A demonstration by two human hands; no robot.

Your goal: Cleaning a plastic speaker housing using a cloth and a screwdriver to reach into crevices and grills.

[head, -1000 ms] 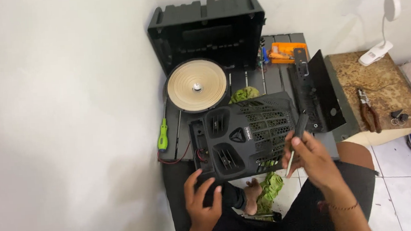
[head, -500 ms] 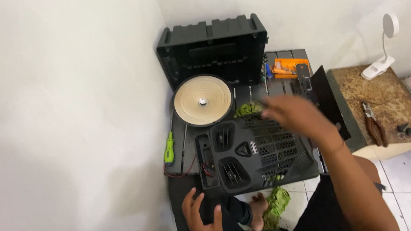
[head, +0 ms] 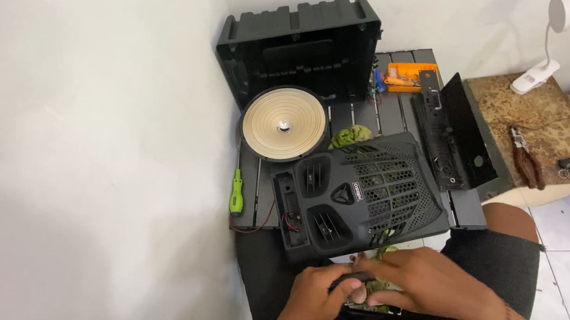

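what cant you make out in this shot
Head view:
- Small dark item under the left hand and right hand: the fingers cover it.
- Green cloth: mostly hidden by the black grille panel.
- Small bits beside the pliers: too small.

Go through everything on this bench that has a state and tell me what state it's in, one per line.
Black grille panel: detached, lying face up at the bench's front edge.
Speaker cone: removed, lying flat.
Black housing: empty, propped against the wall.
Green screwdriver: lying unused.
Pliers: lying on the side table.
Desk lamp: lit or not, cannot tell.
Left hand and right hand: together on a small dark part.
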